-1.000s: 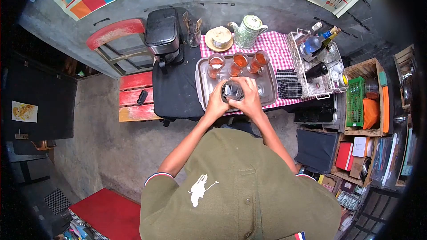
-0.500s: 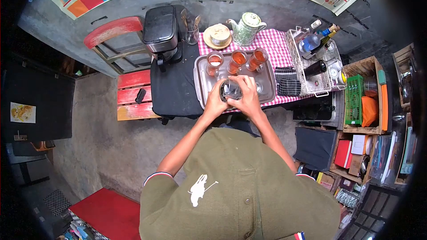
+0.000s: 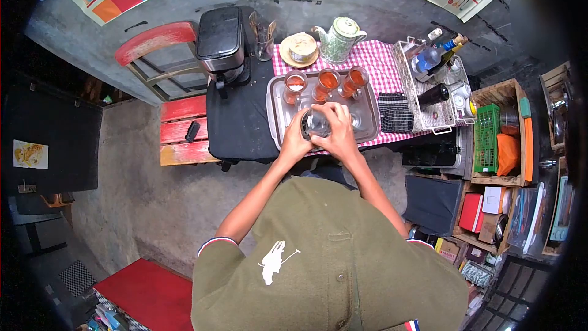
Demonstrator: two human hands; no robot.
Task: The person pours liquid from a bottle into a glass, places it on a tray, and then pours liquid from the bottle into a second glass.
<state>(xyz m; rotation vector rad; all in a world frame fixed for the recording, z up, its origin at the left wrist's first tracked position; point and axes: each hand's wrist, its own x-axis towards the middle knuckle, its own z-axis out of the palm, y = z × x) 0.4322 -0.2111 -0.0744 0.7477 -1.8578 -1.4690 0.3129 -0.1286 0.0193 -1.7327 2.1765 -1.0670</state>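
Observation:
Both my hands are wrapped round a clear glass vessel (image 3: 316, 124) with a dark patch on its left side, held over the front of a metal tray (image 3: 275, 107). My left hand (image 3: 295, 142) grips its left side. Across from it, my right hand (image 3: 340, 133) has fingers over the far rim and a thumb at the near side. Just beyond stand three glass mugs with reddish-brown contents: a left mug (image 3: 295, 87), a middle mug (image 3: 326, 86) and a right mug (image 3: 355, 81). A round clear glass shape shows on the tray beside my right hand.
Behind the tray are a lidded bowl on a saucer (image 3: 300, 49) and a green patterned teapot (image 3: 343, 40). A black coffee maker (image 3: 220, 40) stands left. To the right lie a dark striped cloth (image 3: 396, 112) and a wire rack (image 3: 438, 116) with bottles. Wooden crates line the right side.
My hands and the glass vessel have shifted very slightly left, and the vessel looks a little more tilted. The mugs and tray stay as they were.

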